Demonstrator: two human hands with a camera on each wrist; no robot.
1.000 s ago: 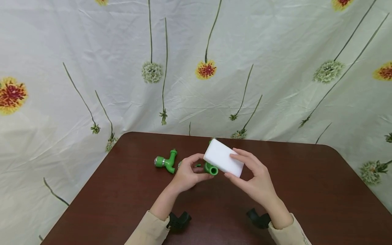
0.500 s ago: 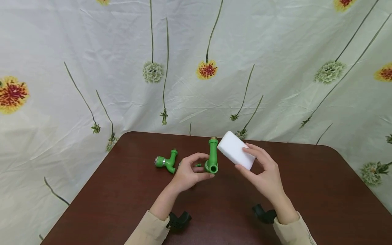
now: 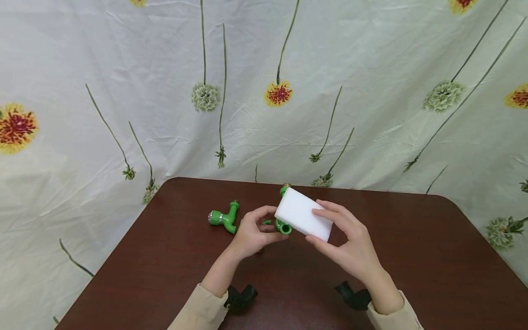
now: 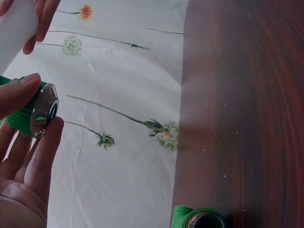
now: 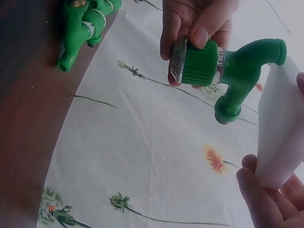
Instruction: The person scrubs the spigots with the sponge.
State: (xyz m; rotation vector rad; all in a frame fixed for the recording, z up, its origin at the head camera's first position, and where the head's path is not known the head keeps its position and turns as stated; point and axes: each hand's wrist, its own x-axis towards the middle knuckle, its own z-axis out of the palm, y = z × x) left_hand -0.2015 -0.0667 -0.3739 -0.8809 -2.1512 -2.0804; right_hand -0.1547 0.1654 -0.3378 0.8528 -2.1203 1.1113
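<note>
My left hand holds a green plastic faucet by its ribbed, silver-rimmed knob, thumb on one side and fingers on the other. The faucet is raised above the table. A white sponge block is pinched between the thumb and fingers of my right hand. In the head view the sponge covers the middle of the faucet, leaving its brass-threaded end and an open mouth visible. The right wrist view shows the sponge meeting one end of the faucet.
On the dark wood table, a second green faucet lies left of my left hand. Another green faucet lies close by, mostly hidden behind that hand in the head view. A flowered cloth hangs behind the table.
The sponge moved up and right, off the faucet, then came back down and left over it with my right hand. My left hand and the faucet stay nearly still.
</note>
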